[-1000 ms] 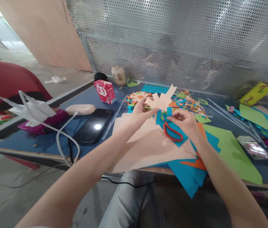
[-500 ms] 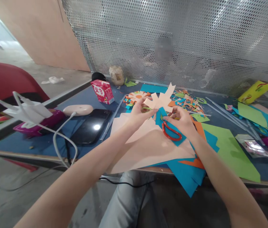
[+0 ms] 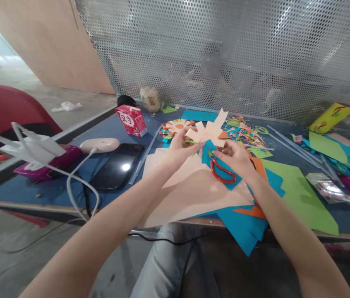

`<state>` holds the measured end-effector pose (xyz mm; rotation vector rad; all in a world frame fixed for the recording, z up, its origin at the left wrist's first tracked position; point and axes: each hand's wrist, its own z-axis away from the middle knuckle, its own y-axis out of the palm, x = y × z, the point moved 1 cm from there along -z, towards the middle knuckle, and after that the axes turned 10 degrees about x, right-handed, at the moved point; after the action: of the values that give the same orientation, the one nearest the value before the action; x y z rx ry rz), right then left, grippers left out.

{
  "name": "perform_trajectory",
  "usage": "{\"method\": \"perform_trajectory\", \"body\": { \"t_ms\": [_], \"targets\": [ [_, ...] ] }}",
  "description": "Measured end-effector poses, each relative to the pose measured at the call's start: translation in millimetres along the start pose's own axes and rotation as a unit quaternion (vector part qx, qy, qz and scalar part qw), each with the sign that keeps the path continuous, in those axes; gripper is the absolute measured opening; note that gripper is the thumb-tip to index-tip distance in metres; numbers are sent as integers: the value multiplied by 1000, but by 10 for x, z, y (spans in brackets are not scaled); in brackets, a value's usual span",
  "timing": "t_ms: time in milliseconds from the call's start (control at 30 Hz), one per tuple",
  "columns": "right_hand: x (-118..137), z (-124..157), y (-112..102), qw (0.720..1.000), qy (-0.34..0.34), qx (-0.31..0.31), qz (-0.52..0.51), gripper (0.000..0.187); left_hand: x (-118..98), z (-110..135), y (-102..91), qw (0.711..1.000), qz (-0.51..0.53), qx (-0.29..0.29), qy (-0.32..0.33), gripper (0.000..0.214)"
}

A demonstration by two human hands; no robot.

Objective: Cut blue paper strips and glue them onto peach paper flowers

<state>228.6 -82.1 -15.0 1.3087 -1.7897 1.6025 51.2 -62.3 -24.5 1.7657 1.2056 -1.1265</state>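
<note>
My left hand (image 3: 181,148) grips the left side of a pale peach paper flower cutout (image 3: 208,131) with petal-like strips, held up over the table. On the cutout's other side my right hand (image 3: 234,156) is closed on its lower right edge. A blue paper strip (image 3: 206,152) shows between the hands, against the cutout. Below them the red handle of scissors (image 3: 224,179) rests over a blue paper piece (image 3: 231,186); the blades are hidden. Underneath lies a large peach paper sheet (image 3: 181,198). Behind my left hand sits a peach paper flower with an orange centre (image 3: 178,125).
Coloured paper scraps (image 3: 248,134) pile up behind my right hand. To the left are a phone (image 3: 117,165), a red drink carton (image 3: 131,121) and a charger with white cables (image 3: 32,149). A green sheet (image 3: 302,198) lies right. A perforated metal panel (image 3: 169,45) stands behind.
The view has shifted slightly, so the surroundings sit a little further left. Both hands keep their hold on the peach paper cutout, with hardly any movement.
</note>
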Motion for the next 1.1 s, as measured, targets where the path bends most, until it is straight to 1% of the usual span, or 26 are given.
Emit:
{"method": "perform_trajectory", "body": {
  "t_ms": [67,100,133,200,233,267,300,367,433,467,533,633,733,800,867,933,1000,1033,1067,1100],
  "targets": [
    [30,11,-8,1000,0,1,-10,32,9,-2,-5,1000,1,-6,10,43],
    [39,14,-13,1000,-1,2,-24,32,8,-1,-15,1000,-4,-15,25,41],
    [41,15,-19,999,0,4,-43,33,0,3,-30,998,-19,-30,52,37],
    [25,7,-39,995,9,5,-96,39,-43,20,-67,985,-90,-53,138,23],
    [11,-1,-53,992,15,4,-127,42,-75,34,-85,970,-142,-57,189,15],
    [-2,-10,-69,986,22,3,-162,44,-110,51,-100,949,-199,-53,239,7],
    [-13,-20,-87,980,28,2,-199,46,-143,68,-110,924,-254,-47,281,6],
    [-21,-36,-120,964,37,17,-261,51,-192,98,-117,871,-345,-40,348,17],
    [-8,-40,-135,954,40,60,-292,57,-208,117,-109,821,-402,-46,402,20],
    [4,-36,-135,951,39,82,-296,59,-203,121,-101,802,-421,-52,421,19],
    [28,-18,-121,954,29,105,-281,58,-179,122,-86,776,-446,-78,440,14],
    [55,16,-82,970,11,101,-219,46,-146,122,-72,754,-473,-120,440,9],
    [59,36,-42,978,15,115,-173,36,-141,130,-72,746,-468,-133,453,9],
    [51,36,-24,975,25,125,-180,33,-146,136,-76,746,-458,-132,466,10],
    [41,33,-16,972,32,126,-195,32,-150,138,-80,743,-463,-133,464,11],
    [39,31,-17,972,30,123,-199,30,-150,139,-79,730,-479,-138,467,15],
    [52,33,-28,978,15,111,-174,28,-140,142,-77,715,-490,-142,478,18],
    [63,36,-38,985,2,97,-146,28,-131,142,-77,712,-493,-140,480,19],
    [75,40,-49,991,-11,76,-109,28,-119,141,-79,716,-494,-135,474,19],
    [88,44,-63,996,-22,47,-66,29,-105,138,-83,727,-492,-128,462,18]
  ]
}}
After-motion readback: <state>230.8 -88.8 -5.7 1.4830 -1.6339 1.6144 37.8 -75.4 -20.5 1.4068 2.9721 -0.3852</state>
